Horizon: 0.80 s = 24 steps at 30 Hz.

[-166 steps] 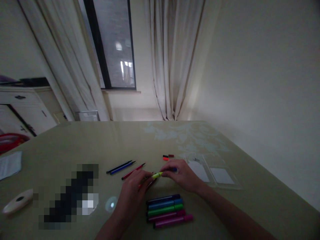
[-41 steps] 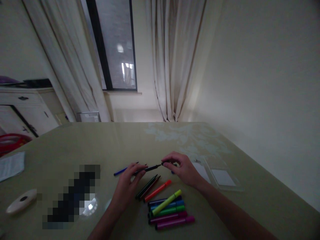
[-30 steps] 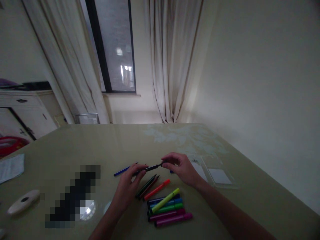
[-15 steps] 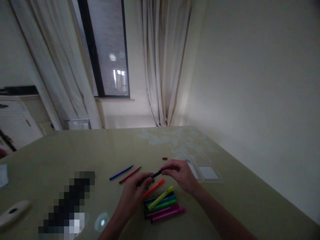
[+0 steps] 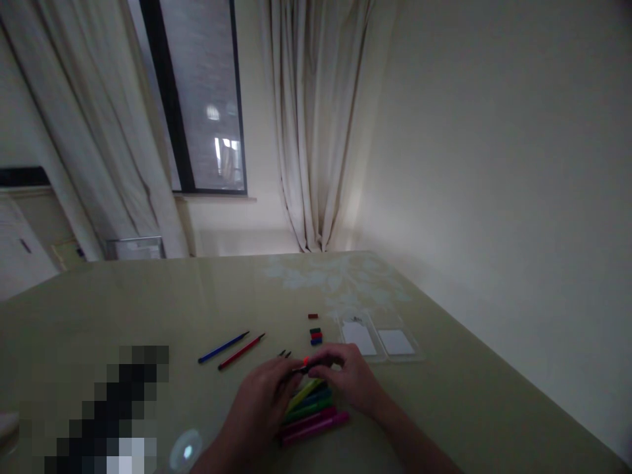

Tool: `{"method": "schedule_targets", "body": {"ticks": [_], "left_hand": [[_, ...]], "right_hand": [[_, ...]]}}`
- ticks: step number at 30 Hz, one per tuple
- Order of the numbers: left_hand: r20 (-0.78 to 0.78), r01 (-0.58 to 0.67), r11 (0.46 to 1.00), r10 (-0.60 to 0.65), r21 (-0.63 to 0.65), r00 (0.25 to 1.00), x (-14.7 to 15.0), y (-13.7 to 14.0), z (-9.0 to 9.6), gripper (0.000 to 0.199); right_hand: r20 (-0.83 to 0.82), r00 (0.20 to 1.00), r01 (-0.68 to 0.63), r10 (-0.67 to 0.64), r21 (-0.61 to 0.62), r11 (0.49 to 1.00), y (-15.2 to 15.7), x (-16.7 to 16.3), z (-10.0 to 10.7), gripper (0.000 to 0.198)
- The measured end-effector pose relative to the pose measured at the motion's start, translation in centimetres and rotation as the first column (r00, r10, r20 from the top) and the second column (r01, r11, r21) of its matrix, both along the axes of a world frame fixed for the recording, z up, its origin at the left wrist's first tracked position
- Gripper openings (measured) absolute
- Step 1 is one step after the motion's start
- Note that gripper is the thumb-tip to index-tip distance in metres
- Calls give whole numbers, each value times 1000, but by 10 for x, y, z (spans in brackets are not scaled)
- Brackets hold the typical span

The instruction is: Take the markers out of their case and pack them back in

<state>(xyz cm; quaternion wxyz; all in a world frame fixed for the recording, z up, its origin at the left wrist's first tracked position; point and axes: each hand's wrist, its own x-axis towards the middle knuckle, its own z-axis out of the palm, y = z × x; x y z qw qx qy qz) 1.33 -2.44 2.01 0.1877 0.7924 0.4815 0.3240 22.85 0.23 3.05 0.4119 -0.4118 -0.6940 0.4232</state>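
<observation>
My left hand [image 5: 264, 395] is closed around a dark felt-tip marker [image 5: 303, 370], and the fingers of my right hand [image 5: 349, 376] pinch its other end. A small orange-red end [image 5: 305, 361] shows just behind that marker. Below and between the hands lie several capped markers, among them a yellow one [image 5: 302, 395], a green one [image 5: 307, 412] and a magenta one [image 5: 316, 429]. Two dark pen tips [image 5: 285, 353] poke out beyond my left fingers; their bodies are hidden. Left of my left hand lie a blue marker [image 5: 223, 347] and a red marker [image 5: 241, 351], both uncapped.
Small caps [image 5: 316, 336] in green, red and blue stand in a row past my right hand, with a dark red cap [image 5: 313, 316] farther off. An open clear plastic case [image 5: 374, 342] with white inserts lies to the right. A blurred-out dark patch [image 5: 106, 401] covers the table's left.
Both hands have come lower and closer together over the marker pile, with the dark marker between them. The view has shifted slightly right, and the row of caps now shows.
</observation>
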Motion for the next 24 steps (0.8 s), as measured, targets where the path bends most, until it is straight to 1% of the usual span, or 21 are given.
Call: {"method": "schedule_targets", "body": {"ticks": [1,3,5,7,9,11,13,17,21,24], "left_hand": [[-107,16,997,-8,74,994,1,-2,-3,25],[-286,63,977,-2,204,958,2,-4,-10,31],[-377,97,950,23,295,926,4,-7,-20,39],[-404,111,936,36,334,914,7,-8,-28,44],[-413,120,945,17,303,911,8,-10,-32,47],[-416,124,963,-14,238,909,8,-11,-31,48],[-421,128,973,-36,192,906,8,-12,-26,46],[-438,124,976,-34,177,898,7,-12,-13,43],[-457,126,982,-48,141,888,5,-12,-4,42],[-472,141,986,-81,93,878,4,-12,-2,40]], "right_hand": [[6,1000,-12,12,5,1000,-3,-1,0,11],[5,1000,-23,23,16,1000,-8,-4,1,12],[5,1000,-17,17,30,999,-13,-6,-1,13],[16,1000,0,-1,67,998,-16,-9,-3,13],[25,1000,4,-6,102,995,-18,-10,-5,15],[29,1000,0,-3,118,993,-20,-10,-5,17],[27,1000,-4,1,112,994,-21,-10,-3,16],[16,1000,3,-5,109,994,-23,-10,1,15],[-4,1000,11,-10,115,993,-23,-11,-2,16],[-23,1000,11,-10,81,997,-22,-14,-6,16]]}}
